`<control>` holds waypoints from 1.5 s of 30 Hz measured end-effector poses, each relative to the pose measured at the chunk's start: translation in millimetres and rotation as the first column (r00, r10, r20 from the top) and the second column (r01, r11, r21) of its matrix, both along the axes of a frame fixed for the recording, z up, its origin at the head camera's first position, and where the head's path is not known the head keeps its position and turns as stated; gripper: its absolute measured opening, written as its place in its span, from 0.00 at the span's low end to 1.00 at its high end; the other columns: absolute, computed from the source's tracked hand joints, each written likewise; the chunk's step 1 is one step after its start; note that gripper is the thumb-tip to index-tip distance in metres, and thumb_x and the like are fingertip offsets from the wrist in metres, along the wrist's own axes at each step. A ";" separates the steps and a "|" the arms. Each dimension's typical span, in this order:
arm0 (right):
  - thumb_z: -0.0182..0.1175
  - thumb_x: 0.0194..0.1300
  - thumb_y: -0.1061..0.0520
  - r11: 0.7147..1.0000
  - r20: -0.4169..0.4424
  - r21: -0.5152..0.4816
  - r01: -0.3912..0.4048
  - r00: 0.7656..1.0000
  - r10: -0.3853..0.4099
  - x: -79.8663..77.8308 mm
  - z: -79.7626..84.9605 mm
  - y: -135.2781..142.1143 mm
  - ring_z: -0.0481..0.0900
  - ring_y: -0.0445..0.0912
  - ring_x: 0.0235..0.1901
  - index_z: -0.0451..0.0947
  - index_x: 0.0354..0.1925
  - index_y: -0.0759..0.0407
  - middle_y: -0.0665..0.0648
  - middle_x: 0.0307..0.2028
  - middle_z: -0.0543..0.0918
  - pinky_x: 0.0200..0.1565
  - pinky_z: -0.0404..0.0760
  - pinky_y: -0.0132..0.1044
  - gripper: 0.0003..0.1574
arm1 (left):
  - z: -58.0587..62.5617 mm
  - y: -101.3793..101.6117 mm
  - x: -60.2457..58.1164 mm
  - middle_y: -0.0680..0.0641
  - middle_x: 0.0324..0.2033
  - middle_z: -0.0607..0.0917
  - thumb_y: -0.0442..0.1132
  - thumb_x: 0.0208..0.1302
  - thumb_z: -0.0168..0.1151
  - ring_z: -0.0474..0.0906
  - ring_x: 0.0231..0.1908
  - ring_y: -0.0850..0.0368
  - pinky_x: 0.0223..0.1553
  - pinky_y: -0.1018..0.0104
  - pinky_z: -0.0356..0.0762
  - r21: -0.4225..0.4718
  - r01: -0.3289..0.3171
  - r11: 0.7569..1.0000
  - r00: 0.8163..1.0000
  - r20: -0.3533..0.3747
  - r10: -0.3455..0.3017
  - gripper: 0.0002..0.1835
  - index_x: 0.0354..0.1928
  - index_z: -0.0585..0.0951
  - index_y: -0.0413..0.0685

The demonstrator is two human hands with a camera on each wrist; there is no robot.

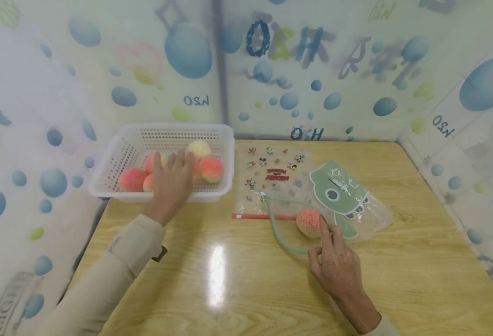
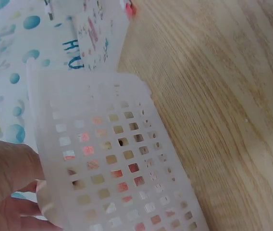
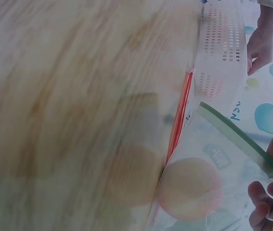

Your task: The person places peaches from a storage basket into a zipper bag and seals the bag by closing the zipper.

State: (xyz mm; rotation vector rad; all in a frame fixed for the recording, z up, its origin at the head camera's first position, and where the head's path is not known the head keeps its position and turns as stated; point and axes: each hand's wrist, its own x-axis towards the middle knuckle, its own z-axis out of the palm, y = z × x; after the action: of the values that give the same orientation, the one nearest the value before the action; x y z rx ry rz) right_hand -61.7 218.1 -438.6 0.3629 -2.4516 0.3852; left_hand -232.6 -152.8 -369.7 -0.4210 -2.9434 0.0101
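Over the white basket (image 1: 225, 186) my left hand (image 1: 174, 179) reaches down with curled fingers and grips a pale peach (image 2: 50, 207), mostly hidden by the hand and the basket wall. Other pink and cream peaches (image 1: 211, 169) lie around it in the basket. My right hand (image 1: 337, 261) pinches the green zip edge (image 3: 242, 137) of a clear bag with a green dinosaur print (image 1: 334, 186). The bag's mouth stands apart in a loop. One peach (image 3: 190, 189) lies inside this bag, near my right fingertips.
A clear zip bag with small cartoon prints (image 1: 246, 186) and a red slider strip (image 1: 267, 216) lies flat between the basket and the dinosaur bag. The wooden table (image 1: 246, 280) meets a bubble-patterned wall covering (image 1: 271, 107) at the back and sides.
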 end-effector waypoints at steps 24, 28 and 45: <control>0.46 0.54 0.58 1.000 -0.013 -0.010 -0.004 1.000 0.004 -2.1 -1.9 -1.4 0.63 0.44 0.15 0.68 0.69 0.72 0.68 0.41 0.75 0.10 0.64 0.38 0.43 | 15.0 23.9 21.4 0.37 0.51 0.83 0.41 0.60 0.75 0.81 0.53 0.38 0.69 0.29 0.45 0.190 0.195 0.962 0.957 -0.254 -0.143 0.27 0.57 0.74 0.42; 0.47 0.54 0.58 1.000 -0.001 -0.011 -0.001 1.000 0.001 -2.9 -1.7 -0.8 0.63 0.44 0.15 0.67 0.69 0.71 0.68 0.43 0.75 0.10 0.64 0.37 0.43 | 13.6 26.9 23.5 0.37 0.49 0.84 0.41 0.59 0.76 0.83 0.51 0.38 0.70 0.30 0.43 0.209 0.230 0.951 0.937 -0.311 -0.158 0.27 0.56 0.75 0.42; 0.46 0.56 0.58 1.000 0.019 -0.003 0.003 1.000 -0.003 -3.1 -2.5 0.0 0.61 0.42 0.16 0.66 0.69 0.72 0.69 0.43 0.74 0.11 0.63 0.35 0.42 | 9.3 47.2 43.8 0.39 0.58 0.81 0.44 0.60 0.76 0.78 0.59 0.42 0.65 0.22 0.37 0.098 0.276 0.956 0.892 -0.396 -0.217 0.30 0.60 0.75 0.41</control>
State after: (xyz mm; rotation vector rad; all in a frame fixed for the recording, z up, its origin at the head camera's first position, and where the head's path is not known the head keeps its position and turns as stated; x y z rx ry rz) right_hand -64.7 218.1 -441.1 0.3551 -2.4694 0.3931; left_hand -188.8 -105.6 -360.4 -0.6824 -2.4680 -0.1476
